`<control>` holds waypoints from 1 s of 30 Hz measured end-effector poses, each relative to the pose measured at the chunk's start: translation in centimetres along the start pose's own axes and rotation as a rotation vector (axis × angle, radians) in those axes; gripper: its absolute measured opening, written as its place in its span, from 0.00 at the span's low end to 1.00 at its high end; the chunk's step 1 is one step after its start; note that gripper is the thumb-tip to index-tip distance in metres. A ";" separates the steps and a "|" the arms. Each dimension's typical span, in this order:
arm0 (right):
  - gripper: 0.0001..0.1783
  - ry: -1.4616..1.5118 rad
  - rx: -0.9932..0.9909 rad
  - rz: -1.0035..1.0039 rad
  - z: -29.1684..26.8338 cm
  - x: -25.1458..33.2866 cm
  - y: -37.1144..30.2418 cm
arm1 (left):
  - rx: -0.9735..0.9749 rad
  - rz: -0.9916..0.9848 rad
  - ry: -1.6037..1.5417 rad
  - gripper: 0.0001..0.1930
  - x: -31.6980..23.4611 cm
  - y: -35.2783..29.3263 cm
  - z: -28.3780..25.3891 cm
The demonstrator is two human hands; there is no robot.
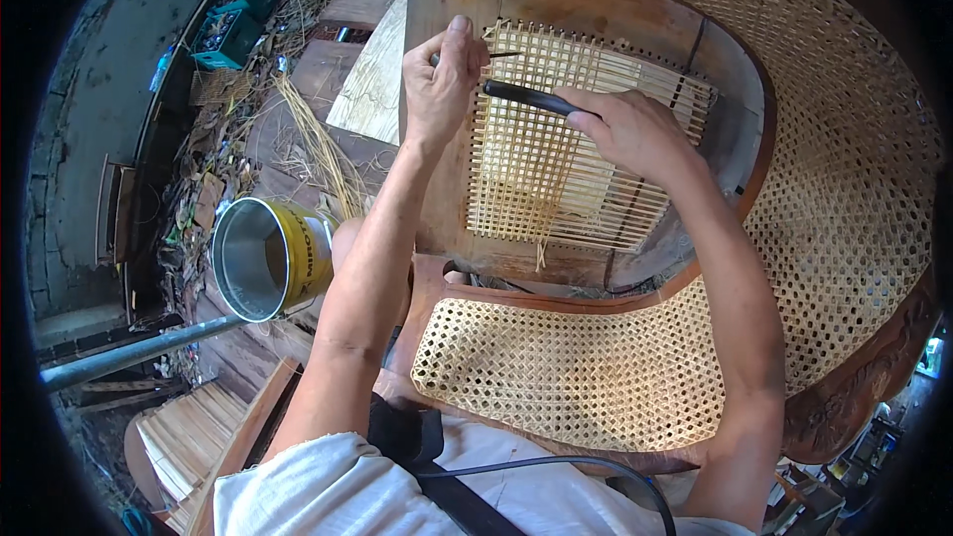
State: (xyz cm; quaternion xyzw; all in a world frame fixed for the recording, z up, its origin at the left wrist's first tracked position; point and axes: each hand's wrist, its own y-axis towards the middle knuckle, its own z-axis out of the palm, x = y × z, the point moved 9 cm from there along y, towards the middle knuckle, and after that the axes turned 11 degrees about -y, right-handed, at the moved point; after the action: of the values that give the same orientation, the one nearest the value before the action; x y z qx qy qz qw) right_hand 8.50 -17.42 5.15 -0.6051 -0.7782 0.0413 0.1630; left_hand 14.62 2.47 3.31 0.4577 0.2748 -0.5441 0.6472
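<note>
A wooden seat frame [447, 169] lies in front of me with a half-woven cane panel [526, 154] strung across its opening. My left hand [439, 79] is closed around a thin pointed tool [504, 55] like an awl, above the panel's far left corner. Its dark butt shows beside the fingers, and its slim tip points right over the weave. From the right, my right hand [635, 129] grips a black rod-shaped tool [526, 95], whose blunt end lies close to my left hand. Toward the right, the panel has mostly strands running one way.
Finished woven cane [556, 367] curves around the near and right sides. A yellow bucket [298, 253] stands left of my left forearm, near a metal pipe [149, 352]. Loose cane strands [323, 139] and a pale board [372, 79] lie farther off. Teal crates [226, 38] sit far left.
</note>
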 end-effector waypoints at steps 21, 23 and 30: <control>0.23 -0.021 -0.051 -0.099 0.2 0.1 0.9 | -0.051 0.001 0.002 0.24 -0.8 0.3 -0.3; 0.23 -0.012 -0.074 -0.105 0.2 0.2 1.2 | -0.037 0.007 0.012 0.23 -0.7 0.5 0.0; 0.22 0.058 -0.004 -0.038 0.4 0.3 -1.1 | -0.013 -0.007 0.014 0.24 -1.3 -0.1 0.4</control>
State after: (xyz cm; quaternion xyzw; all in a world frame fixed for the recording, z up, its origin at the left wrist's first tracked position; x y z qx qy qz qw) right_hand 7.29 -17.33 5.08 -0.5917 -0.7845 0.0191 0.1848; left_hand 14.12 2.73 4.57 0.4560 0.2846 -0.5416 0.6463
